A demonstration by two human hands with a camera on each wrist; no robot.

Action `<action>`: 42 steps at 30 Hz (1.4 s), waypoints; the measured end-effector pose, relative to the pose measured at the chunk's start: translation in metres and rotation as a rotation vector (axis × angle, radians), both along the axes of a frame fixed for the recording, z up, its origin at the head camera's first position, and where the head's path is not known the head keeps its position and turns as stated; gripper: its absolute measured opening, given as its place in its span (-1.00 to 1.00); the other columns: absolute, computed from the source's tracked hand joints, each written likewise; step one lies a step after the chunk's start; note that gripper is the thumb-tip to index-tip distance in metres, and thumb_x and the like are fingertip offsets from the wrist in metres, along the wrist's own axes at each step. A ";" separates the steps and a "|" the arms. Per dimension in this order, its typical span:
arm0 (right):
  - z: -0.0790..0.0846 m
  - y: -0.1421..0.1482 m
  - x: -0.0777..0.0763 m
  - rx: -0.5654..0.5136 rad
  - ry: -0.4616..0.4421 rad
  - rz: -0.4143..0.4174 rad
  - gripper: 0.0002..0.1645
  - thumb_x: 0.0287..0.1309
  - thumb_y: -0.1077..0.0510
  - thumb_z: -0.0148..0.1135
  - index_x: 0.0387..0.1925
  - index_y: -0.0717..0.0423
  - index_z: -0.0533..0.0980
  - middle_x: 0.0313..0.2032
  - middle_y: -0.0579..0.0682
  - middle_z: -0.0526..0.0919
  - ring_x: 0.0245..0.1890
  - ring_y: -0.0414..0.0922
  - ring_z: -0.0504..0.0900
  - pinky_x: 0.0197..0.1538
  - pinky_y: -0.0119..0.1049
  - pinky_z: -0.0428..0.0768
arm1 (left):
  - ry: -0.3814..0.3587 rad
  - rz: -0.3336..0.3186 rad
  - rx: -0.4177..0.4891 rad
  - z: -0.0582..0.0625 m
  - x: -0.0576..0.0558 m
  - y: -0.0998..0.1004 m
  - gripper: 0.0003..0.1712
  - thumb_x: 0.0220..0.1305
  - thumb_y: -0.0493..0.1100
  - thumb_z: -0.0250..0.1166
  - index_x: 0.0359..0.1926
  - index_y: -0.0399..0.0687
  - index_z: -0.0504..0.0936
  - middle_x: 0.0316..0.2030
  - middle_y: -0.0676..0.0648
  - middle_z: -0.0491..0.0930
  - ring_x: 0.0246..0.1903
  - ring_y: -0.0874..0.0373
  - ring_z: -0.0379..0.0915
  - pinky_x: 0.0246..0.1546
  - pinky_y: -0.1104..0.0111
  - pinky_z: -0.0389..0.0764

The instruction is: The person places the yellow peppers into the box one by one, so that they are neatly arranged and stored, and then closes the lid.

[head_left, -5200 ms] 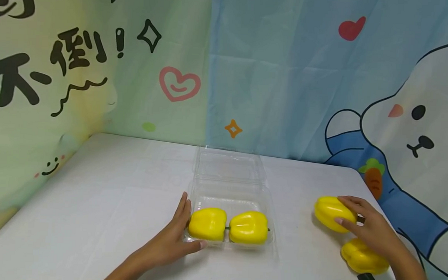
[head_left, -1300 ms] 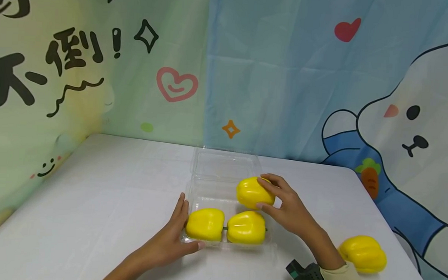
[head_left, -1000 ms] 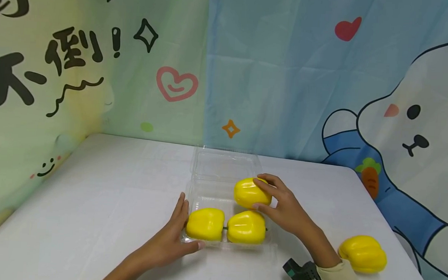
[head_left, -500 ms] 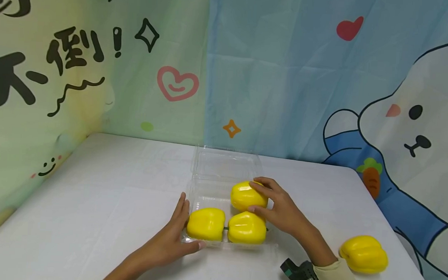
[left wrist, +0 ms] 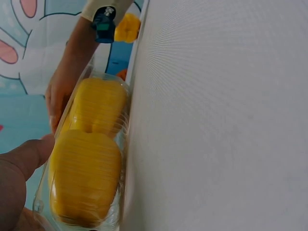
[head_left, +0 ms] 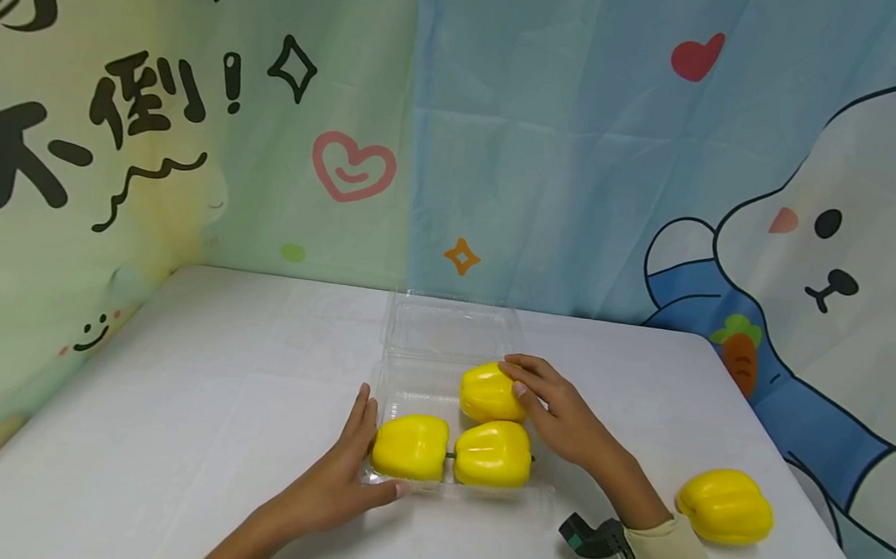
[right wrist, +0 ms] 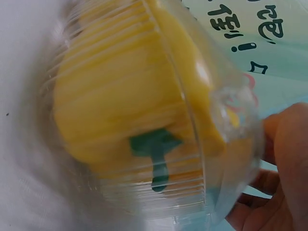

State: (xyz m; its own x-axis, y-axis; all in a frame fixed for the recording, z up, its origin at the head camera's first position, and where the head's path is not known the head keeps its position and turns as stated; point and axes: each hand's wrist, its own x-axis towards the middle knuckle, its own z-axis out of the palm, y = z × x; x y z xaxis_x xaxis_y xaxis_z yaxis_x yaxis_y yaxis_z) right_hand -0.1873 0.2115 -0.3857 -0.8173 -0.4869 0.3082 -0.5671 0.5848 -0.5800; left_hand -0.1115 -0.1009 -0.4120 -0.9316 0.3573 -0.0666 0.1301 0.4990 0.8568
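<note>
Left hand point(head_left: 338, 475): I have its straight fingers along the left wall of the clear plastic box point(head_left: 417, 384), thumb at the near rim.
Right hand point(head_left: 568, 411): I have it apart from the left, extended fingers touching the glossy yellow bell pepper point(head_left: 483, 393) at the box's far right.
Near row: two more yellow bell peppers point(head_left: 410, 448), side by side.
White table point(head_left: 225, 386): I see a fourth yellow bell pepper point(head_left: 727, 507), well right of the box.

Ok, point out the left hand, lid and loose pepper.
Left hand point(head_left: 340, 485): head view, near the thumb's base.
Lid point(head_left: 453, 330): head view, its middle.
Loose pepper point(head_left: 725, 507): head view, middle of its body.
</note>
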 end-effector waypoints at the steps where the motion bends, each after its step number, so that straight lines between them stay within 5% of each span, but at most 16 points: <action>1: 0.000 0.000 0.000 -0.008 -0.004 -0.002 -0.52 0.47 0.13 -0.02 0.33 0.19 0.37 0.31 0.12 0.33 0.29 0.10 0.33 0.23 0.09 0.37 | 0.001 -0.001 -0.002 0.000 0.000 0.000 0.32 0.10 0.18 0.44 0.52 -0.17 -0.30 0.49 0.00 -0.61 0.46 0.00 -0.50 0.34 -0.07 -0.12; 19: -0.007 0.001 -0.005 -0.136 -0.093 0.005 -0.49 0.33 0.23 0.19 0.27 0.25 0.43 0.25 0.09 0.41 0.27 0.05 0.39 0.19 -0.12 0.42 | 0.000 -0.006 -0.001 0.000 -0.001 0.000 0.32 0.11 0.20 0.42 0.52 -0.16 -0.32 0.49 0.00 -0.61 0.45 0.00 -0.51 0.34 -0.06 -0.14; 33: -0.007 -0.001 -0.007 -0.023 -0.056 0.023 -0.48 0.33 0.20 0.18 0.26 0.32 0.41 0.24 0.15 0.42 0.24 0.11 0.41 0.18 0.01 0.43 | 0.003 -0.001 0.005 0.000 0.000 0.000 0.31 0.13 0.21 0.41 0.52 -0.13 -0.33 0.49 0.02 -0.62 0.45 0.01 -0.52 0.34 -0.06 -0.16; 42: -0.004 -0.001 -0.006 0.025 -0.081 -0.033 -0.47 0.28 0.16 0.25 0.25 0.23 0.46 0.17 0.07 0.50 0.17 0.03 0.48 0.13 -0.07 0.50 | 0.009 -0.010 0.006 -0.003 0.000 0.000 0.32 0.13 0.21 0.41 0.52 -0.16 -0.33 0.49 0.00 -0.62 0.45 0.02 -0.52 0.35 -0.04 -0.16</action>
State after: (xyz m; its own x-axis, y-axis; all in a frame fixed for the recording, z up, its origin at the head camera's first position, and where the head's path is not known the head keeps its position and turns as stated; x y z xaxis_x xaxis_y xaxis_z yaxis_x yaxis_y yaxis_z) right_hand -0.1930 0.2106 -0.3893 -0.8548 -0.4658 0.2286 -0.4991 0.6177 -0.6077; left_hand -0.1117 -0.1007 -0.4146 -0.9284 0.3674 -0.0559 0.1430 0.4920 0.8588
